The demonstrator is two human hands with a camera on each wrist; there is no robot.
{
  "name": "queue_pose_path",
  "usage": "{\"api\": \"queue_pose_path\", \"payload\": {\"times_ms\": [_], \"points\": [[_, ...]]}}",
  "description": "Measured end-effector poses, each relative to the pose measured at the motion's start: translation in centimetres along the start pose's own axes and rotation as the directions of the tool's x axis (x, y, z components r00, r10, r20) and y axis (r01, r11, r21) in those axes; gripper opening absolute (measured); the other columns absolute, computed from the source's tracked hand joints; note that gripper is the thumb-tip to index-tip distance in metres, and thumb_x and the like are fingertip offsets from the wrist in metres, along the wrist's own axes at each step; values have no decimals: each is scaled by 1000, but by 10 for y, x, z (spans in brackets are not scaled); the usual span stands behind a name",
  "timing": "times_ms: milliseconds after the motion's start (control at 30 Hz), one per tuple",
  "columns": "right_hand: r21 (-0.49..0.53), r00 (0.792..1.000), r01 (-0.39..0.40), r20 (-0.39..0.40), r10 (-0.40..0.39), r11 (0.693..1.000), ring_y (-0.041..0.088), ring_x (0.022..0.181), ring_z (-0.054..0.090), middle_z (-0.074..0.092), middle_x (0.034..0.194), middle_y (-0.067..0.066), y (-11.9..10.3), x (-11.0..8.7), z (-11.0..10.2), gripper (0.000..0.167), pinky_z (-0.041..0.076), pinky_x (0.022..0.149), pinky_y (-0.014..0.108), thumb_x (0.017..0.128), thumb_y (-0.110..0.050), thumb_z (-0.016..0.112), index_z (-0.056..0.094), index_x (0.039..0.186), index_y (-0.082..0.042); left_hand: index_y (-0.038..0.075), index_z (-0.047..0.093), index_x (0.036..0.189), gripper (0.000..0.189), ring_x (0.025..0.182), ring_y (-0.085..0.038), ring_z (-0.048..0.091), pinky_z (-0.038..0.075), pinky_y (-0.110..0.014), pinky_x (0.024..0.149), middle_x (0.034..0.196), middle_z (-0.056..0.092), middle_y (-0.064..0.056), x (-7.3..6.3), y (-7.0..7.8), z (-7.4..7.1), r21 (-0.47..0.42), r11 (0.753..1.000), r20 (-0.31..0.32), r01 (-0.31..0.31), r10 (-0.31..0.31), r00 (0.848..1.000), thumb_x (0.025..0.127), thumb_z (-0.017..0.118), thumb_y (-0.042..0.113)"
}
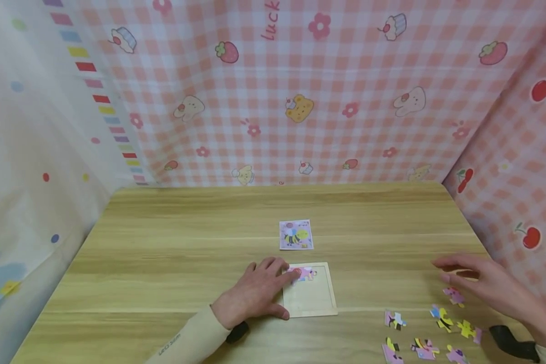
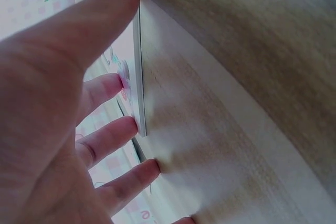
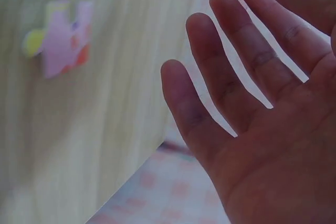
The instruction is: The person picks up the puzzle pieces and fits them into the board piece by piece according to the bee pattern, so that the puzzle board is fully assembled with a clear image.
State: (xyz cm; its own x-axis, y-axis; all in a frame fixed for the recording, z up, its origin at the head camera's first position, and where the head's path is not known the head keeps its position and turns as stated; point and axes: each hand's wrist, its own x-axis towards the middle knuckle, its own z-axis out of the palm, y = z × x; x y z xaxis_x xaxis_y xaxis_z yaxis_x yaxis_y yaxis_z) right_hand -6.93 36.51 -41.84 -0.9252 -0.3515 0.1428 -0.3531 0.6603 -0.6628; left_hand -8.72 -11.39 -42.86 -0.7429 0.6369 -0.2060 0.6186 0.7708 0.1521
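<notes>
In the head view, my left hand [image 1: 255, 290] lies along the left side of a pale wooden puzzle tray [image 1: 310, 316]. Its index finger touches the joined pink puzzle pieces [image 1: 308, 274] in the tray's top left corner, and its thumb is at the lower left corner. Seen from the left wrist, the fingers [image 2: 113, 135] are spread along the tray's edge [image 2: 139, 85]. My right hand [image 1: 487, 283] hovers above the table's right side with nothing in it, fingers extended in the right wrist view. Just below it lies a pink puzzle piece [image 1: 455, 296].
Several loose puzzle pieces [image 1: 424, 349] are scattered at the table's front right. Behind the tray lies a square bee picture card [image 1: 296, 234]. Patterned cloth [image 1: 255, 76] hangs behind the wooden table [image 1: 173, 237] and on both sides.
</notes>
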Motion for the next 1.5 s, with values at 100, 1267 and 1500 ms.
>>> {"api": "queue_pose_path", "payload": {"times_ms": [100, 1267, 1500], "points": [[97, 998, 65, 4, -65, 993, -8, 102, 63, 68, 117, -23, 16, -9, 0, 32, 50, 79, 7, 91, 16, 66, 73, 117, -1, 30, 48, 156, 90, 134, -27, 46, 48, -55, 102, 141, 50, 0, -1, 0, 1, 3, 1000, 1, 0, 0, 1000, 78, 84, 58], [107, 975, 167, 128, -180, 980, -3, 91, 53, 62, 102, -12, 63, -26, 10, 36, 40, 72, 8, 78, 17, 77, 64, 104, -4, 27, 49, 155, 88, 128, -29, 50, 47, -54, 103, 141, 50, -3, -1, 1, 2, -14, 1000, -22, -8, 7, 1000, 79, 84, 55], [202, 977, 142, 128, -170, 969, 1, 81, 55, 61, 91, -5, 62, -24, 12, 32, 43, 63, 17, 82, 23, 69, 60, 99, -2, 27, 49, 155, 88, 129, -29, 49, 46, -56, 104, 141, 51, -2, -3, 1, 1, -33, 999, -26, -8, 7, 1000, 79, 85, 55]]}}
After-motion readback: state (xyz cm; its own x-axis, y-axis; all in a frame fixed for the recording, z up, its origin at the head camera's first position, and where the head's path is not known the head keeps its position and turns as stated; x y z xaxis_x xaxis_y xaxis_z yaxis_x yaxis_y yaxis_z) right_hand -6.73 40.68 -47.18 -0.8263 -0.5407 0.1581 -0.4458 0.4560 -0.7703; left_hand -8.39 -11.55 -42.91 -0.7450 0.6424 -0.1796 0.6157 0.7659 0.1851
